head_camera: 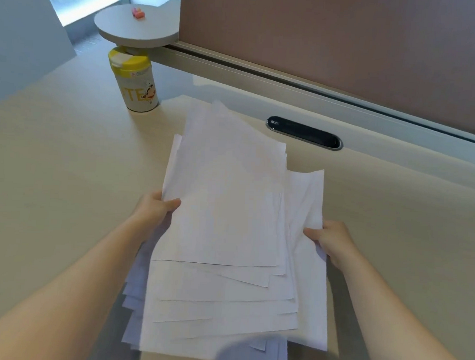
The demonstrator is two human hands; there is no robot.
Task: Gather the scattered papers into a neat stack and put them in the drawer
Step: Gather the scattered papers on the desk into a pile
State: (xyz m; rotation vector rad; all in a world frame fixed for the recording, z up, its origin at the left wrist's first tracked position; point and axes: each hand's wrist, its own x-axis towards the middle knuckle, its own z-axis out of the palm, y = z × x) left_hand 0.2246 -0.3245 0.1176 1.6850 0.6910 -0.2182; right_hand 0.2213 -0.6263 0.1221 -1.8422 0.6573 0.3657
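Note:
A loose pile of several white papers (223, 223) lies fanned out and uneven on the pale desk (67, 157) in the middle of the head view. My left hand (155, 207) grips the pile's left edge, thumb on top. At the right edge my right hand (329, 239) pinches the sheets the same way. The sheets' near corners stick out at different angles. No drawer is in view.
A yellow-lidded white canister (134, 83) stands at the back left, under a round grey shelf (137, 26) carrying a small pink object (138, 12). A black oval cable port (303, 132) sits behind the papers. A brown partition panel (334, 41) bounds the desk's far side.

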